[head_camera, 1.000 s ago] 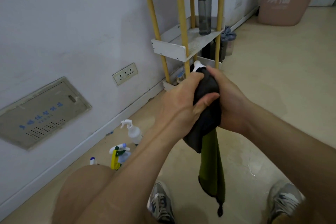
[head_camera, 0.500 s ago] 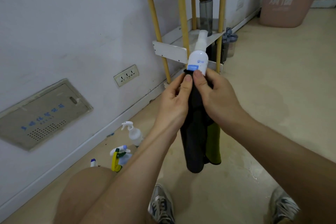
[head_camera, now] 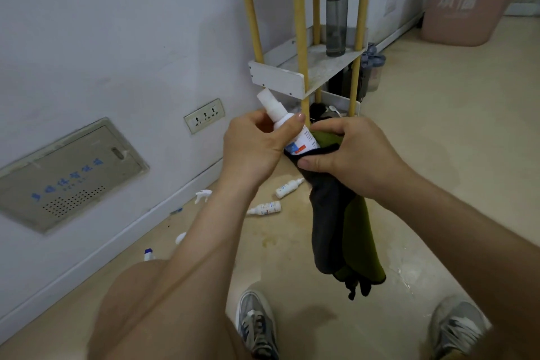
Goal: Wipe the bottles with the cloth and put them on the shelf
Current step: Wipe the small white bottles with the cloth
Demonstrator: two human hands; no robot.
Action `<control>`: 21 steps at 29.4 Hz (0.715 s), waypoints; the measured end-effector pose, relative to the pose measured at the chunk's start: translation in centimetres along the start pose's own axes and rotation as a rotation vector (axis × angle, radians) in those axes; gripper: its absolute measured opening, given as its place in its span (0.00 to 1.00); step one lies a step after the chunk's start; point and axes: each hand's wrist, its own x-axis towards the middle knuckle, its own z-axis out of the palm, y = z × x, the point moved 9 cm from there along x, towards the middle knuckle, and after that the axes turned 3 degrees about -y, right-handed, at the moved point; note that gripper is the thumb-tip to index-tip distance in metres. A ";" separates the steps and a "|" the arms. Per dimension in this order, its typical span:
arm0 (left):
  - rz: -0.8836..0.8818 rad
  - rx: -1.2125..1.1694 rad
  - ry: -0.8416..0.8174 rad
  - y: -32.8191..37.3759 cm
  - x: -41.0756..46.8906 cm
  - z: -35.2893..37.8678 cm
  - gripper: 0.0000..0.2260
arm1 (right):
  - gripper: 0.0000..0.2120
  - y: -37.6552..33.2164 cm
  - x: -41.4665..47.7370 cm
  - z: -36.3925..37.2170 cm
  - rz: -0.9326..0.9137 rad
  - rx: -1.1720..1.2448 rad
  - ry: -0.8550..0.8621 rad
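Cloth (head_camera: 336, 228), dark and olive, hangs from the right hand (head_camera: 353, 155), which pinches it round the base of a white spray bottle (head_camera: 305, 139). The left hand (head_camera: 251, 149) grips the tilted bottle's neck, nozzle toward the wall. Behind, the shelf (head_camera: 277, 76) carries a grey water bottle (head_camera: 336, 17) on its middle tier.

White wall (head_camera: 102, 38), beige floor (head_camera: 438, 155).

The spray bottle (head_camera: 304, 140) is white with a blue-and-red label. The cloth (head_camera: 336, 228) is dark grey and olive green. The shelf (head_camera: 277, 77) has white boards on yellow posts; the bin (head_camera: 464, 0) is pink.
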 end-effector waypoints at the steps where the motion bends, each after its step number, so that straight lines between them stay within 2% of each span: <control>1: 0.048 0.013 0.062 0.4 -0.1 -0.4 0.08 | 0.29 0.0 0.0 0.1 0.017 0.034 -0.017; 3: 0.130 -0.001 0.191 1.4 -0.6 -1.4 0.06 | 0.30 1.0 0.3 0.4 0.095 0.064 -0.089; 4: 0.146 -0.045 0.276 1.7 -0.8 -2.5 0.07 | 0.28 1.8 0.3 0.9 0.128 0.025 -0.153; 6: 0.153 -0.224 0.446 1.6 -0.7 -5.4 0.09 | 0.16 3.5 0.1 2.0 0.193 -0.107 -0.267; 7: 0.143 -0.322 0.478 1.4 -0.4 -6.5 0.09 | 0.09 4.3 0.1 2.1 0.227 -0.096 -0.262; 8: 0.104 -0.380 0.474 0.8 -0.1 -7.0 0.09 | 0.05 4.9 0.2 1.8 0.263 0.008 -0.218; 10: 0.001 -0.389 0.405 -0.6 0.2 -6.4 0.09 | 0.06 5.1 0.1 0.6 0.323 0.440 -0.068; 12: -0.050 -0.297 0.319 -1.3 0.1 -4.3 0.09 | 0.07 3.6 0.2 -0.5 0.245 0.823 0.051; 13: -0.067 -0.269 0.277 -1.3 -0.1 -3.0 0.09 | 0.08 2.3 0.3 -0.6 0.158 0.870 0.069; 14: -0.084 -0.266 0.237 -1.4 -0.4 -1.7 0.08 | 0.10 1.1 0.3 -0.3 0.058 0.808 0.077; 16: -0.097 -0.268 0.177 -1.3 -0.8 0.4 0.05 | 0.15 -0.8 -0.3 1.4 -0.133 0.461 0.126; 18: -0.063 -0.199 0.193 -0.8 -1.3 1.1 0.05 | 0.19 -1.2 -0.5 2.3 -0.211 0.193 0.222; 20: 0.024 -0.081 0.214 0.3 -1.9 1.2 0.09 | 0.18 -0.7 -0.1 1.3 -0.212 0.200 0.281; 21: 0.077 -0.018 0.207 1.0 -2.3 1.4 0.09 | 0.16 0.1 0.4 0.8 -0.144 0.239 0.278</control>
